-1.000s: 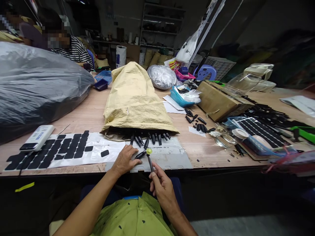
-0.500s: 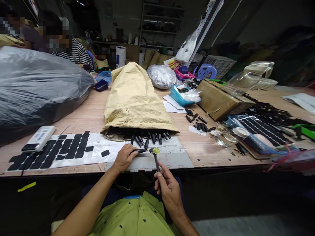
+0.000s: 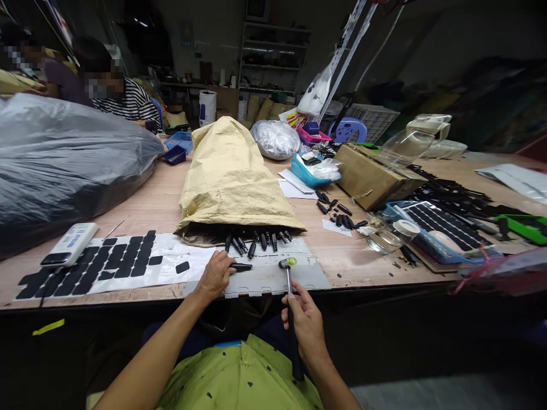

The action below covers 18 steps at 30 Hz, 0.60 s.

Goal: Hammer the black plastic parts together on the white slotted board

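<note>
My left hand [image 3: 217, 274] is closed on a slim black tubular piece [image 3: 241, 266], which points to the right over a grey board [image 3: 256, 282] at the table's front edge. Its exact kind does not show. In my right hand [image 3: 305, 316] is a small mallet [image 3: 288, 263] with a yellowish face, a metal shaft and a dark grip; its head is just right of the black piece, apart from it. Behind both hands, several similar black pieces [image 3: 252, 247] lie at the mouth of a yellow sack [image 3: 235, 188].
On the left are a sheet of black stickers [image 3: 128, 256], a white box-like device [image 3: 70, 245] and a big grey plastic bag [image 3: 72, 165]. A cardboard box [image 3: 371, 173], loose black pieces [image 3: 342, 221] and a blue-edged tray [image 3: 427, 245] stand right. A person in stripes [image 3: 132, 101] sits at the far left.
The mallet's head has moved right, away from the tip of the black piece, and my right hand has gone right with it. My left hand keeps its grip nearly in place.
</note>
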Each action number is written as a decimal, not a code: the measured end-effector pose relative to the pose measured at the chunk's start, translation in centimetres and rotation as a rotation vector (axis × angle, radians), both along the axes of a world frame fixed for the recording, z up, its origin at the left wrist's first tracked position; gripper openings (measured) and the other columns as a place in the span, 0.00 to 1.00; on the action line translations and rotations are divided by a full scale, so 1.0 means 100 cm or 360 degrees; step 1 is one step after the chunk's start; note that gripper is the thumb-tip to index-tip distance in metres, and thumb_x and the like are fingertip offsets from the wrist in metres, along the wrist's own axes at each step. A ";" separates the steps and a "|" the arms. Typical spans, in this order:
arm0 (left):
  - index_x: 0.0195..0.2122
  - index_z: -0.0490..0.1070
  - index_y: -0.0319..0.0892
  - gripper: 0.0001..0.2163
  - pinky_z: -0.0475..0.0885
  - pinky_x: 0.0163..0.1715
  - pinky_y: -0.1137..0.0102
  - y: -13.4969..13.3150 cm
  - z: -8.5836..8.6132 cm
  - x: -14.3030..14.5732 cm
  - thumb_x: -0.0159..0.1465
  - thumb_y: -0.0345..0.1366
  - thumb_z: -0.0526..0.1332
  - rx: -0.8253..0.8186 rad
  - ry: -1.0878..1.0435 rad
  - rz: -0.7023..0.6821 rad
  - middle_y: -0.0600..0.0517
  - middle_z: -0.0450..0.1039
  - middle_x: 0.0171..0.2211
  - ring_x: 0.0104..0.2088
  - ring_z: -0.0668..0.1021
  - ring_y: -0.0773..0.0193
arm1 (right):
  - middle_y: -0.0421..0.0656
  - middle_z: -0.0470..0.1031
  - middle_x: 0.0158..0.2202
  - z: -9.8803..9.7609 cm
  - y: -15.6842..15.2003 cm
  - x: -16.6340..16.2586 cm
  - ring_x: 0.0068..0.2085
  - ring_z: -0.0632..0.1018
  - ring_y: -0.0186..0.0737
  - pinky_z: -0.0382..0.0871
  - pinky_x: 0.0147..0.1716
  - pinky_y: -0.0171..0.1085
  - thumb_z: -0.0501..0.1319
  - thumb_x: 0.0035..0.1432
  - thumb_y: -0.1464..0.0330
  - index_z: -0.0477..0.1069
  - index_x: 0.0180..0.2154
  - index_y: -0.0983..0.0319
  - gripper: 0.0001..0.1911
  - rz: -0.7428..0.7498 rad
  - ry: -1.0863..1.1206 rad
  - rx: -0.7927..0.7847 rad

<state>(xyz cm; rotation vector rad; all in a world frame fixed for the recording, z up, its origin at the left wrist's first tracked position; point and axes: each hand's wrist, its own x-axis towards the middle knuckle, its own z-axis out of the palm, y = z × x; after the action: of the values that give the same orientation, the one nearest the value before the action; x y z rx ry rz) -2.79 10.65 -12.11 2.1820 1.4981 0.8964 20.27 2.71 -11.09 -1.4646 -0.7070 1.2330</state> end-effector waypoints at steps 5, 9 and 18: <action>0.40 0.74 0.41 0.07 0.67 0.44 0.62 -0.020 0.029 0.002 0.64 0.29 0.57 -0.0065 -0.0084 0.0114 0.48 0.68 0.35 0.41 0.69 0.57 | 0.34 0.69 0.27 -0.002 -0.002 0.000 0.19 0.67 0.29 0.60 0.13 0.30 0.66 0.48 0.55 0.63 0.58 0.62 0.38 0.0014 -0.0031 0.0018; 0.44 0.72 0.44 0.10 0.68 0.44 0.67 -0.078 0.045 -0.003 0.68 0.37 0.53 -0.0537 -0.0344 -0.0395 0.49 0.71 0.39 0.42 0.72 0.60 | 0.34 0.70 0.28 -0.009 -0.004 0.000 0.19 0.67 0.28 0.60 0.14 0.30 0.66 0.47 0.54 0.64 0.57 0.61 0.37 -0.0002 -0.0012 0.0000; 0.33 0.71 0.40 0.15 0.66 0.46 0.63 -0.108 -0.047 -0.013 0.67 0.44 0.51 -0.1251 -0.0131 0.0532 0.45 0.73 0.35 0.42 0.74 0.54 | 0.33 0.68 0.28 -0.021 -0.003 0.000 0.19 0.66 0.27 0.59 0.13 0.29 0.65 0.50 0.53 0.64 0.57 0.61 0.36 0.0032 -0.0028 0.0037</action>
<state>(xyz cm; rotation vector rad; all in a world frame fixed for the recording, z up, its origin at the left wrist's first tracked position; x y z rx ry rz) -4.08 -0.19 -16.85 1.3424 1.8005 0.3627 20.28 2.41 -13.15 -1.4540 -0.7473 1.2244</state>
